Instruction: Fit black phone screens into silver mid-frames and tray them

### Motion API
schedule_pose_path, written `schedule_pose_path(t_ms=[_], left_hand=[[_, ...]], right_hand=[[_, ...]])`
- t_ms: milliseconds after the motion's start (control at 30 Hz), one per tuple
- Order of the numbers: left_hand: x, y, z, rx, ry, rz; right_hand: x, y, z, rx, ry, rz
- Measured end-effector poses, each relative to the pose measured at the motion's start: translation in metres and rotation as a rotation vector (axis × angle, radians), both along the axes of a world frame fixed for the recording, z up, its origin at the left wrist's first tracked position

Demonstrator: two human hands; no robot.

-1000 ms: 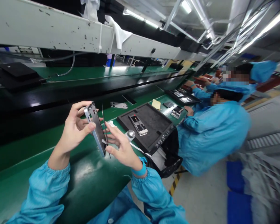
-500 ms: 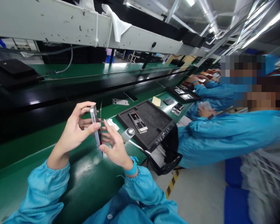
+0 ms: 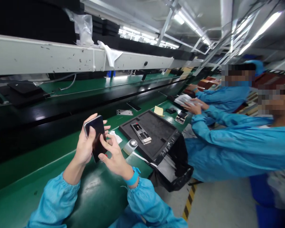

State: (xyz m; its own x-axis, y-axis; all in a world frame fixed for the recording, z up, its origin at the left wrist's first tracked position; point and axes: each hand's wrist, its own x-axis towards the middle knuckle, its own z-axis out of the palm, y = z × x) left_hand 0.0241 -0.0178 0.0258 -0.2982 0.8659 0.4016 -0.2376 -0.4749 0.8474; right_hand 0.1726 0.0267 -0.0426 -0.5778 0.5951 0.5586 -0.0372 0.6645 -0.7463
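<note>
A smartphone (image 3: pixel 98 133) with a dark glossy screen and silvery edge is held tilted above the green bench, its screen turned towards me. My left hand (image 3: pixel 84 144) wraps around it from the left, thumb over the front edge and fingertips showing past the far side. My right hand (image 3: pixel 115 153) is at its right side, with fingertips on the screen and right edge and the thumb near the lower end. A tiny red spot shows near the right thumb; what it belongs to is unclear.
A black foam tray (image 3: pixel 156 126) with phone parts (image 3: pixel 141 133) lies to the right. Beside it stand a small bottle with a metal cap (image 3: pixel 131 147) and a white tissue (image 3: pixel 116 136). A black bag (image 3: pixel 180 171) hangs at the bench edge. Co-workers in blue sit further right.
The phone has turned from edge-on to screen facing me. The dark front panel, apart from the body before, now lies against it. A neighbouring co-worker's hands have moved forward over the bench.
</note>
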Motion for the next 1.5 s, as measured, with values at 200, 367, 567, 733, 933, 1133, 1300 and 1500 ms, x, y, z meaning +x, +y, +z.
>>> schedule_pose_path(t_ms=[200, 367, 567, 733, 933, 1133, 1300, 1500], left_hand=[[0.024, -0.005, 0.000, -0.127, -0.065, -0.207], [0.034, -0.010, 0.003, -0.120, 0.132, -0.134], [0.042, -0.017, -0.002, -0.016, 0.390, 0.034], [0.044, -0.020, -0.002, -0.017, 0.455, 0.064], [0.045, -0.009, -0.004, -0.097, 0.407, 0.000], [0.030, -0.005, 0.003, -0.275, -0.033, 0.000], [0.011, -0.011, 0.023, -0.222, -0.224, 0.137], [0.016, -0.012, 0.026, -0.160, -0.291, 0.136]], right_hand=[[0.017, 0.001, 0.035, -0.321, 0.188, -0.094], [0.028, 0.006, 0.050, -0.551, 0.069, 0.010], [0.031, 0.000, 0.063, -0.446, 0.139, -0.029], [0.028, 0.002, 0.063, -0.400, 0.151, -0.090], [0.038, 0.021, 0.034, -0.542, 0.023, 0.010], [0.038, 0.012, 0.026, -0.493, -0.021, 0.057], [0.046, -0.012, 0.026, -0.494, -0.181, 0.322], [0.052, -0.008, 0.020, -0.473, -0.248, 0.317]])
